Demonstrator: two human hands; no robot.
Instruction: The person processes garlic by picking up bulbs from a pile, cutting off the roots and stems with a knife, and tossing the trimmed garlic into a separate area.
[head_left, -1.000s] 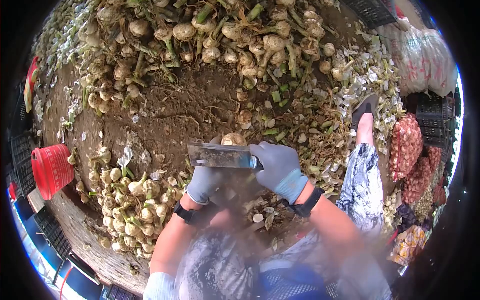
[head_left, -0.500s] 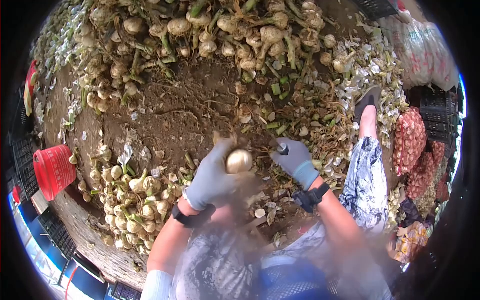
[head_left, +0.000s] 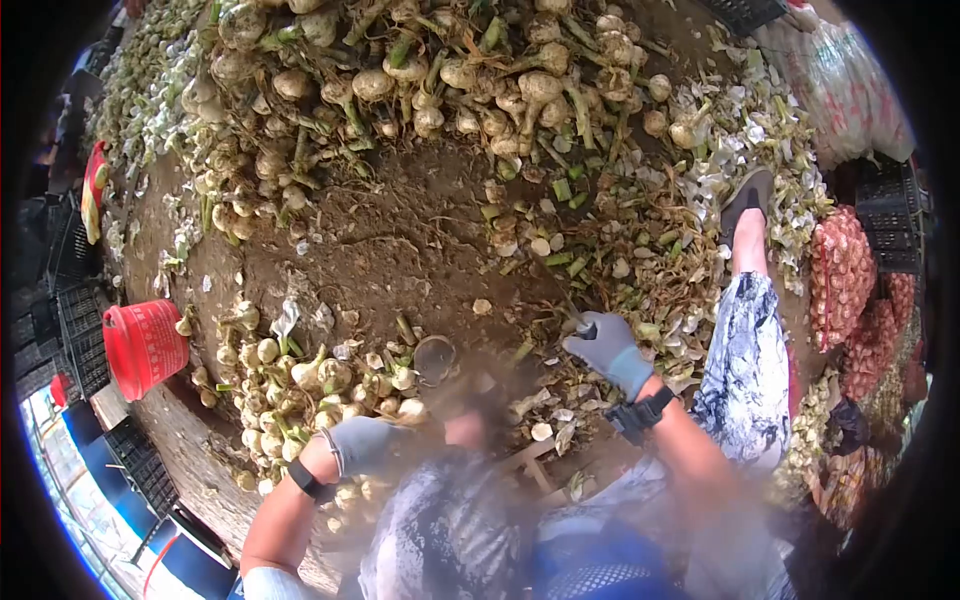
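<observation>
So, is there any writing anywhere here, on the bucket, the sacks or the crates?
No text can be read.
The red bucket shows no label.
The white sacks are too blurred to show any print.
The black crates and mesh bags show none.
The gloves on the left hand and the right hand, which grips a knife, are plain.

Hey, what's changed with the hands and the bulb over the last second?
The left hand swung down and left to the pile of trimmed bulbs; the bulb it held no longer shows in it. The right hand drew the knife off the bulb and moved right. Unchanged: its grip on the knife, and the red bucket.
</observation>
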